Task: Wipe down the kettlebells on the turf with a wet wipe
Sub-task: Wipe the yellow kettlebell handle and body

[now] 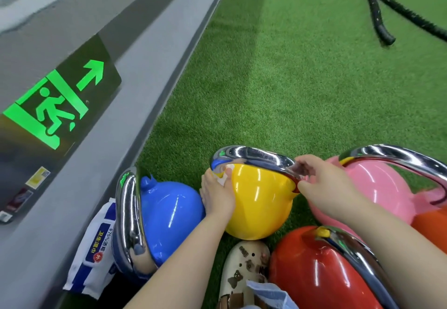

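Note:
A yellow kettlebell with a chrome handle stands on the green turf. My left hand presses a white wet wipe against its left side, just under the handle. My right hand grips the right end of that handle. A blue kettlebell stands to the left, a pink one to the right and a red one in front.
A pack of wet wipes lies between the blue kettlebell and the grey wall, which carries a green exit sign. Black battle ropes lie on the far turf. My shoe is below the yellow kettlebell.

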{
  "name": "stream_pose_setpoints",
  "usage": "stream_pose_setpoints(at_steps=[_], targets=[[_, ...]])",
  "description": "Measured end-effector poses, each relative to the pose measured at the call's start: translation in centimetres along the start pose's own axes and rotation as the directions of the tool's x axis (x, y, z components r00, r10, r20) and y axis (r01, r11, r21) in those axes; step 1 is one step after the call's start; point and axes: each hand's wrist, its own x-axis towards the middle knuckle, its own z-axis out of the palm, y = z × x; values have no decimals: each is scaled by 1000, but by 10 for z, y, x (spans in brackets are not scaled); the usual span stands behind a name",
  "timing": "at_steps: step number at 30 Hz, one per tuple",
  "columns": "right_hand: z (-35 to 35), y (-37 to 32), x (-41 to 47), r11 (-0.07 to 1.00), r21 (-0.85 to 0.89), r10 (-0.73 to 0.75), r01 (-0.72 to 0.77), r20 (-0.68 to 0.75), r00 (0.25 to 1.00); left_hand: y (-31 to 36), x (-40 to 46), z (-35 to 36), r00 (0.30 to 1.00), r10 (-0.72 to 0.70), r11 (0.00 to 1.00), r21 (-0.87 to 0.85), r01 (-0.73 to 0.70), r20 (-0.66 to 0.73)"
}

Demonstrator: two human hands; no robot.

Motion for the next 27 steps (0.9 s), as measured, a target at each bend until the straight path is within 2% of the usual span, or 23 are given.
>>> stream_pose_setpoints(at_steps=[3,6,9,14,16,19,21,23,24,25,27], targets=[[1,-1,1,999,-33,-6,6,-5,1000,8,-1,-6,998,-68,996,63,68,-10],[-1,-2,1,999,-34,1,-1,2,1000,20,-10,-12,990,-83,996,-45,79,-112],[-2,-3,1,999,-35,13,-12,25,1000,21,-19,-12,967,-65,981,-194,16,-246],[-2,-3,1,999,-28,23,-23,18,1000,6,-36,-10,905,65,969,-191,-158,-420],[-2,-3,1,999,-24,23,-22,26,999,1,-51,-5,922,82,962,-213,-173,-379],[0,-4,-1,997,-65,42,-43,-20,999,0,-62,8,984,86,979,-167,-112,-157],[5,-7,-7,991,-130,-50,21,-221,974,1,-52,10,991,86,991,-99,-95,-100],[13,-16,-17,976,-142,-208,167,-365,907,3,-38,7,986,102,983,-138,-121,-134],[19,-20,-20,960,-155,-275,233,-358,892,4,-31,5,982,96,976,-180,-125,-162],[25,-23,-21,948,-170,-308,268,-282,909,5,-24,1,980,80,971,-207,-118,-183],[41,-26,-21,947,-221,-245,233,-28,969,7,-13,-5,982,45,956,-277,-96,-185]])
